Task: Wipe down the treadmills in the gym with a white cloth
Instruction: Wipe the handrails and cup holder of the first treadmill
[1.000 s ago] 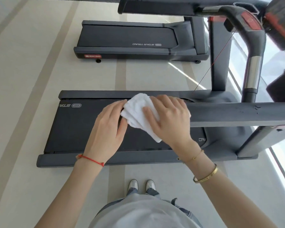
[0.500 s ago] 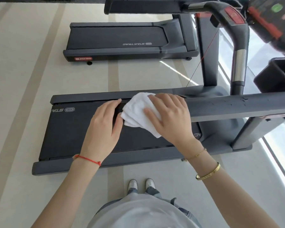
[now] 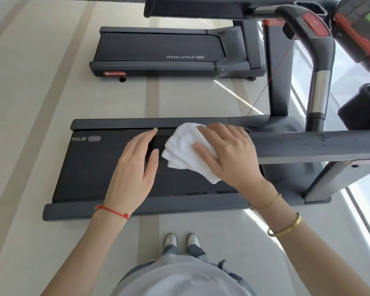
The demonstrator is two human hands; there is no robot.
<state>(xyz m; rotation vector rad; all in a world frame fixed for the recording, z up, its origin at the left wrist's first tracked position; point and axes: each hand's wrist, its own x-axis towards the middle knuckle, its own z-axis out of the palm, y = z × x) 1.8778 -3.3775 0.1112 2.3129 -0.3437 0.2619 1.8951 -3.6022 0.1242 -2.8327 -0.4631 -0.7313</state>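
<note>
Fingers of the right hand (image 3: pixel 229 154) lie curled over a folded white cloth (image 3: pixel 188 152), the grip pinning it on the dark rail (image 3: pixel 308 146) of the near treadmill (image 3: pixel 90 165), while the left hand (image 3: pixel 135 167) hangs released, fingers straight, just beside the cloth's edge. Terry-soft and ribbed, the cloth hangs in loose layered flaps below the palm; those flaps could unfold or slip off the narrow rail if pressure eases. Scuffed, pitted coating marks the rail further right and may snag the pile. Below it lies the matte black belt, framed by smooth grey side rails. A second treadmill (image 3: pixel 158 50) stands well apart on the pale striped floor (image 3: pixel 30 103), apparently not yet reached.
</note>
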